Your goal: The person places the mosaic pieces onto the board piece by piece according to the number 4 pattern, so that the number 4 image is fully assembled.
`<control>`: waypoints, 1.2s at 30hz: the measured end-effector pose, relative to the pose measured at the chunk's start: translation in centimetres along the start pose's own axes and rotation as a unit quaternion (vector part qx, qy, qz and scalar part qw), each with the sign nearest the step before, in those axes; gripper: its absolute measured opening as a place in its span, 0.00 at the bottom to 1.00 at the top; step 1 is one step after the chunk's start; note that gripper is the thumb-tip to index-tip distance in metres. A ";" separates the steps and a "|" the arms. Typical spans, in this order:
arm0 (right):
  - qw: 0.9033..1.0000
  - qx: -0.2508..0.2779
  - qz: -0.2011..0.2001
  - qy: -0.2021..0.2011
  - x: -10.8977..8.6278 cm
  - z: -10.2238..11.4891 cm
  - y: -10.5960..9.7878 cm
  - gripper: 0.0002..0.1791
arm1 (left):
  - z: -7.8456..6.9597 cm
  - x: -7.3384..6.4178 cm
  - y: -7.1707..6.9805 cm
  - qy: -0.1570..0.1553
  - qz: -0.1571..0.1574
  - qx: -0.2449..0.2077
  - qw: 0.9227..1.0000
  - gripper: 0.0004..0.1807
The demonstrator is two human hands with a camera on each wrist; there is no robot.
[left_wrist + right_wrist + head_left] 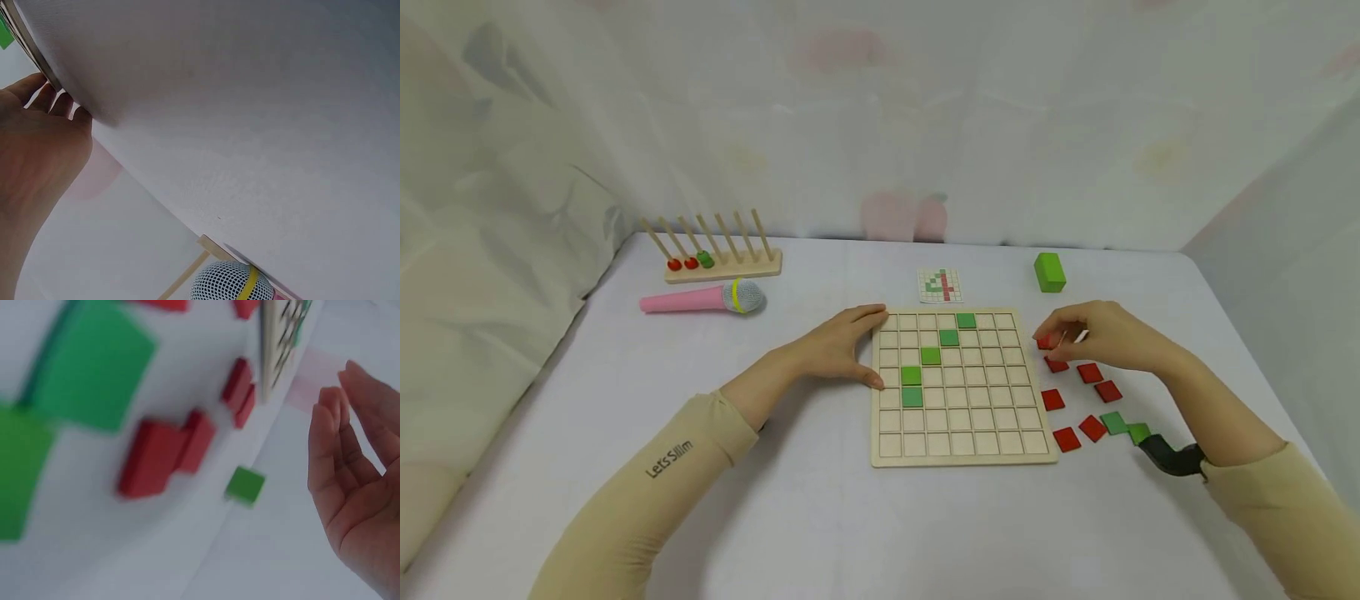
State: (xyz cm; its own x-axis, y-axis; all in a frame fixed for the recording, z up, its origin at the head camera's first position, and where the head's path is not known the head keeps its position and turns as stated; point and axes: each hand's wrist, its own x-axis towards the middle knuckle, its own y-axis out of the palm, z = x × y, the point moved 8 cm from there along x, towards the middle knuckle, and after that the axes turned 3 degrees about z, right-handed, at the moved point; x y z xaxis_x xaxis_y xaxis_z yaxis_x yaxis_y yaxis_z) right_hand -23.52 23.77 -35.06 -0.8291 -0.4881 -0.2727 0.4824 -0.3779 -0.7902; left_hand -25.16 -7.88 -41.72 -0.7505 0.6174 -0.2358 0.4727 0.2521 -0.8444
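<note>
My left hand [835, 342] rests against the left edge of a square wooden grid board [966, 460], thumb and fingers spread along it. Several green tiles [931, 357] lie in the board's cells in a slanting row. To the right of the board, my right hand [1105, 333] hovers over loose red tiles [1053, 400], thumb and fingertips apart. One red tile [1043, 342] shows beside its fingertips. In the right wrist view no tile is seen in the right hand [362, 469]. Two green tiles [1114, 423] lie nearer the right wrist.
A small pattern card [940, 286] lies behind the board. Farther right stands a green block [1049, 272]. At the back left are a wooden peg rack [722, 268] with red and green beads and a pink toy microphone [692, 300]. White cloth walls surround the table.
</note>
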 end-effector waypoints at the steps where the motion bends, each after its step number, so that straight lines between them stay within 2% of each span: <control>1: 1.000 0.002 0.003 0.003 -0.3 -0.7 0.1 0.12 | 0.0 0.0 0.0 0.000 0.000 0.000 1.000 0.65; 10: 0.997 0.043 0.052 0.020 -3.1 -6.0 0.8 0.11 | -0.1 0.0 0.1 -0.002 0.001 0.001 1.000 0.66; 15: 0.995 0.052 0.086 0.011 -4.4 -8.0 1.2 0.09 | -0.1 0.0 0.0 0.000 0.001 0.002 1.000 0.65; 20: 0.993 0.052 0.101 -0.019 -5.4 -9.0 1.0 0.07 | -0.1 -0.1 -0.1 -0.002 0.001 0.006 1.000 0.65; 30: 0.981 0.115 0.152 -0.034 -6.7 -9.9 1.8 0.08 | -0.2 -0.1 -0.2 -0.002 0.001 0.004 1.000 0.65; 36: 0.981 0.121 0.151 -0.026 -6.7 -9.9 2.2 0.09 | -0.2 -0.1 -0.1 0.000 0.003 0.000 1.000 0.65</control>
State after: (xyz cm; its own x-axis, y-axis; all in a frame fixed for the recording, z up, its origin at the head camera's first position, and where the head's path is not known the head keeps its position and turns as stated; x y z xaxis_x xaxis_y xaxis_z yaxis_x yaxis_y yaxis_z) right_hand -19.74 33.98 -40.43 -0.6262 -0.6428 -0.4412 0.7615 -0.3827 -0.5231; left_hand -25.09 -7.81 -41.52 -0.7478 0.6187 -0.2408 0.4766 0.2478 -0.8435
